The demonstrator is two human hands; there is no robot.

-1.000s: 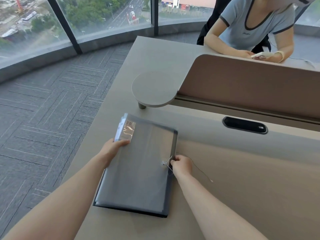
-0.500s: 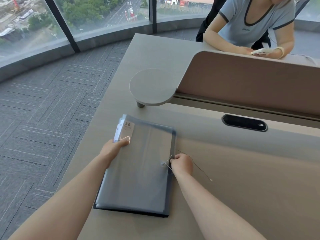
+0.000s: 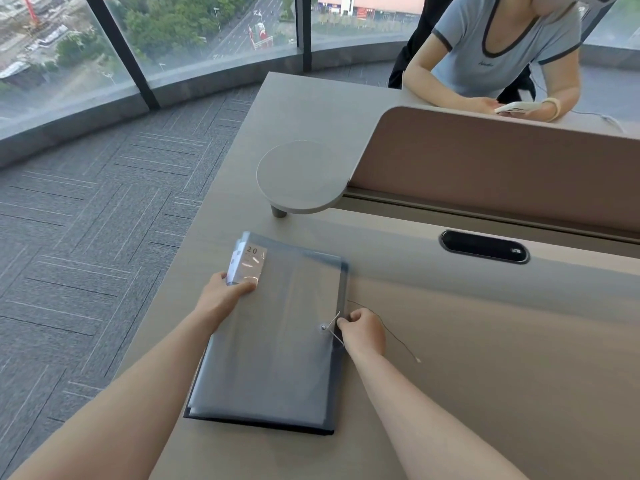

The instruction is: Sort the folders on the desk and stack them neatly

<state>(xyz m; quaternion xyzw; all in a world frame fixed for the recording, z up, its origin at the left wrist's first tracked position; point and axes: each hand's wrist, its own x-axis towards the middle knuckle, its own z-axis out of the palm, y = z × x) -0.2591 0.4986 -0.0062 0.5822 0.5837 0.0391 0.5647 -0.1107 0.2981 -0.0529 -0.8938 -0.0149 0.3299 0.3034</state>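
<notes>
Lying flat, folders (image 3: 273, 344) long axis pointing away

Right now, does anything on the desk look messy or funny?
A little. The top folder sits slightly crooked on the dark folder under it, so their edges do not line up. Its closing string trails loose across the desk, while the right hand pinches it by the button.

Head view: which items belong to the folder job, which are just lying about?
In the job:
- grey folder stack, flat on the desk
- closure string, pinched by the right hand
- left hand gripping the stack's left edge

Lying about:
- round side shelf
- cable port
- divider panel
- another person's phone
</notes>
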